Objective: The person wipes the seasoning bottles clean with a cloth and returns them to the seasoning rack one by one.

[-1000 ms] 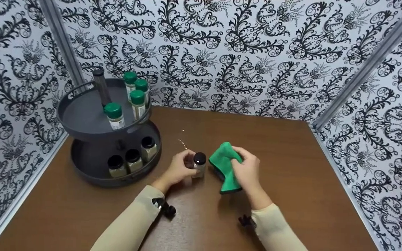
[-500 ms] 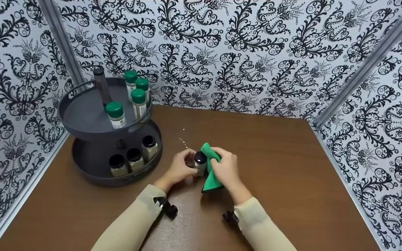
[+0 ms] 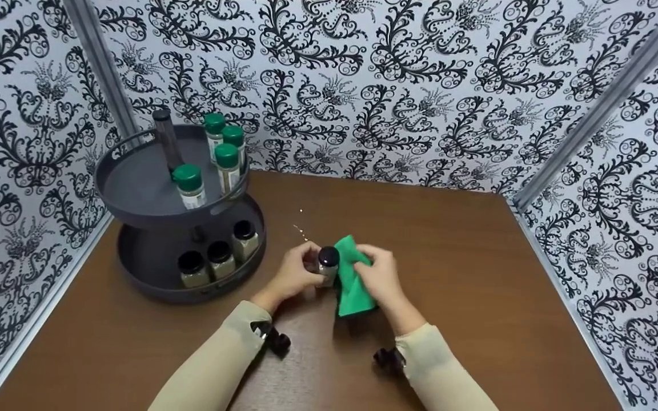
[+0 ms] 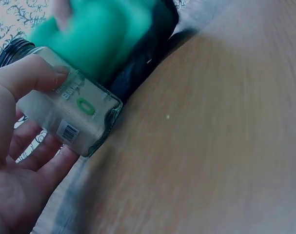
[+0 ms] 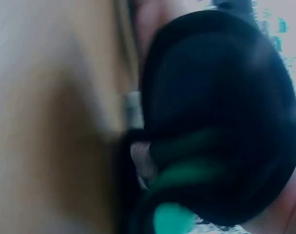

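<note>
My left hand (image 3: pixel 293 270) grips a small square glass spice jar (image 3: pixel 327 273) with a black lid, thumb on one side and fingers on the other. In the left wrist view the jar (image 4: pixel 69 105) is tilted, showing a printed label and a barcode, with pale powder inside. A green cloth (image 3: pixel 353 285) with a dark edge is pinched in my right hand (image 3: pixel 380 275), right beside the jar. The cloth (image 4: pixel 101 39) overlaps the jar's far side in the left wrist view. Its dark underside fills much of the right wrist view, which is blurred.
A dark grey two-tier round tray (image 3: pixel 135 197) stands at the left. Several green-capped spice jars (image 3: pixel 228 165) and a dark tube (image 3: pixel 167 140) are on its upper tier; black-lidded jars (image 3: pixel 220 260) sit below. White specks (image 3: pixel 300 231) lie on the brown table (image 3: pixel 449 240). Patterned walls surround it.
My right hand has brought the green cloth leftward to the jar, then shifted slightly right with the cloth opening out. My left hand and the jar have stayed nearly still.
</note>
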{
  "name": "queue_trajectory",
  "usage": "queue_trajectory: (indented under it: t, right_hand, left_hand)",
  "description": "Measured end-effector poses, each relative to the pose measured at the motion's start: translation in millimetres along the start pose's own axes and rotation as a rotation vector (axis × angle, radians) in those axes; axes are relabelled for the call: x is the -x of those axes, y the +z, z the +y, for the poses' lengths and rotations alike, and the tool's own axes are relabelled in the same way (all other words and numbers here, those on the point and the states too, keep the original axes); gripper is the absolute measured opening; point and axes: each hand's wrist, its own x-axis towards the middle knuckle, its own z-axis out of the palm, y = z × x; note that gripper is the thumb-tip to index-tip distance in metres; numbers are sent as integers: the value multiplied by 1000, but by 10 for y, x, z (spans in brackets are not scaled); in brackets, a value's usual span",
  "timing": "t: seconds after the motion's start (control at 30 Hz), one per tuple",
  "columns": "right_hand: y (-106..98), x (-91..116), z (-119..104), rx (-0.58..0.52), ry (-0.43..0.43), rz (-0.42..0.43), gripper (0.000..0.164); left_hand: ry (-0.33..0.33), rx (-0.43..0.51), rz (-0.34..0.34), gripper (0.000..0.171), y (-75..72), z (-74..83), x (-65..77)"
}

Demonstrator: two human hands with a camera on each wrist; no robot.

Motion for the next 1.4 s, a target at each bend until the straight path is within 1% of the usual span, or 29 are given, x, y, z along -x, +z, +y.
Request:
queue_trajectory:
  t: [0.03,0.07,0.1,0.17,0.2,0.27,0.3,0.37,0.4,0.43,0.47,0.5,0.57,0.6,0.7,0.77,0.8,0.87,0.9,0.93,0.97,1.03,1.1,1.17,1.23,1.3,1.37,1.4]
  right_hand:
    - [-6,-1,-21,-38,2,14,36]
    - [-1,-7,-27,-70,4,14,35]
    - [18,-16,-12,-84,1,2,28]
    - [75,-27,49,-65,3,-43,12]
    - [101,-30,82,-53,11,-65,12]
    - [124,-32,120,-52,27,-97,23]
    - [119,-33,119,-60,35,-98,25]
    - [81,-23,64,-124,52,-69,15]
    - [57,-20,32,-158,46,-52,10]
    - [33,-15,7,-182,31,-38,11]
    - [21,-16,-2,-204,25,-33,18]
    - [22,-19,9,-206,21,-45,22]
    - [56,-34,90,-176,33,-99,13]
    - [76,-41,133,-160,53,-130,9]
    - [111,-49,231,-132,106,-200,13]
    - [86,-42,210,-166,128,-190,11]
    - [59,-37,171,-190,124,-171,14]
    - [3,-33,84,-228,93,-122,24]
    - [-26,-23,40,-232,64,-101,28]
    - [-43,-11,1,-215,37,-79,29]
    - [-52,2,-27,-173,6,-60,28]
    - [-51,24,-54,-60,-46,-51,21]
    - [-32,39,-45,72,-71,-52,14]
    - [-11,35,-13,170,-69,-53,15]
    - [-7,31,6,221,-58,-60,18]
    - [-13,25,6,239,-60,-61,17]
    - [-39,37,-40,242,-98,-45,18]
    - [-58,57,-85,237,-135,-27,23]
  left_hand:
    - [4,-6,4,43,-7,8,-7]
    - [6,-13,9,43,-14,14,-13]
    - [4,-16,11,43,-21,19,-16]
    - [0,-30,23,43,-31,21,-16]
    - [-5,-35,25,43,-34,21,-14]
    - [-16,-44,23,44,-35,15,-9]
    - [-21,-43,20,44,-35,16,-5]
    - [-25,-49,16,45,-37,15,-3]
    - [-26,-52,15,45,-40,17,-4]
    - [-24,-52,12,45,-36,22,-8]
    - [-20,-49,13,45,-34,27,-13]
    - [-19,-45,16,46,-34,29,-18]
    - [-20,-37,24,45,-40,26,-22]
    - [-23,-30,25,46,-42,23,-22]
    - [-33,-23,27,46,-44,-1,-9]
    - [-35,-26,39,46,-33,-10,-2]
    - [-34,-21,48,46,-23,-10,1]
    - [-25,1,69,44,6,7,-4]
    - [-16,23,80,43,23,30,-8]
    - [-8,47,88,43,39,59,-7]
    - [-1,72,96,42,54,92,-4]
    - [16,106,115,41,80,164,1]
    - [30,116,135,41,102,227,5]
    - [41,106,152,41,115,279,9]
    - [59,102,166,42,124,330,14]
    - [80,108,183,43,129,378,22]
    - [96,116,199,43,140,413,39]
    - [97,117,205,43,152,418,52]
